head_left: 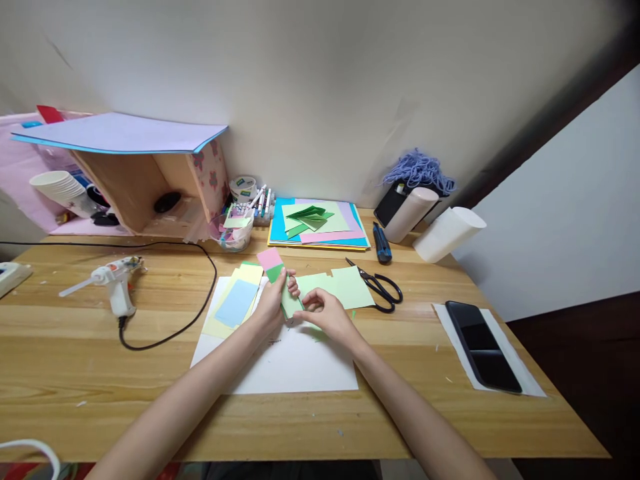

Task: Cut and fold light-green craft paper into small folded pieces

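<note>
My left hand (274, 297) is closed around a narrow stack of pink and green paper strips (291, 301), its pink end sticking out at the top. With thumb and forefinger together, my right hand (323, 312) pinches at the lower right edge of the same strips. Below both hands lies a white sheet of paper (300, 367) with small green scraps on it. Left of the hands, a blue paper piece (237, 303) rests on yellow ones. A light green card (345, 288) with a notch lies behind my right hand, partly over black-handled scissors (385, 288).
A hot glue gun (117, 283) with its black cord lies on the left. Behind are an open box (145, 187), a tub of scraps (233, 230), a stack of coloured paper (325, 233), a blue utility knife (382, 243) and paper rolls (447, 233). A phone (483, 347) lies right.
</note>
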The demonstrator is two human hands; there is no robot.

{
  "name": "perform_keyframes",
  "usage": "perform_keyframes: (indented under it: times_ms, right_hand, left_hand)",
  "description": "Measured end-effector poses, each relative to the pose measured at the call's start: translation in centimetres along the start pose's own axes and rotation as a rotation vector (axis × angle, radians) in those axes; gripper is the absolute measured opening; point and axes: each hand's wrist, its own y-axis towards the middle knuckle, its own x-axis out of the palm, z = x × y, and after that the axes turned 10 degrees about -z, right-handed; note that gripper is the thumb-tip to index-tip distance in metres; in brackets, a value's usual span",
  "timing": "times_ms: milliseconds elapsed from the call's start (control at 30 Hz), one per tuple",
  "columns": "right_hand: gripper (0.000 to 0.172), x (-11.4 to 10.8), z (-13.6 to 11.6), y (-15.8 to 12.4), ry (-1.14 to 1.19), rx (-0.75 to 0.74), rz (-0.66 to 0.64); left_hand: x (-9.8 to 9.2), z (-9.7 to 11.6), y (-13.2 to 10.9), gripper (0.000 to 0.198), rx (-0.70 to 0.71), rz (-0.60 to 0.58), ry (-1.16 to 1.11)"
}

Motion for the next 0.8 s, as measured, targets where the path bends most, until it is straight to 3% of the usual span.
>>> perform_keyframes:
  times_ms: [100,233,467,800]
  right_hand:
    - [0.034,0.2,0.1,0.0,0.085,0.009,-0.109]
    - [0.031,0.4,-0.1,-0.2,0.126,0.014,-0.097]
    - [0.03,0.1,-0.5,-0.4,0.38,0.053,-0.192]
    - [0.033,0.5,-0.1,-0.2,0.407,0.078,-0.193]
  left_hand:
    - [0.5,0.2,0.1,0.022,-0.1,-0.015,-0.062]
    - [1.3,0.9,-0.3,0.026,-0.225,-0.055,-0.129]
    - [0.5,2.0,-1.4,0.042,-0.275,-0.228,-0.122]
    - [0.1,1.4,-1.6,0.04,-0.252,-0.167,-0.017]
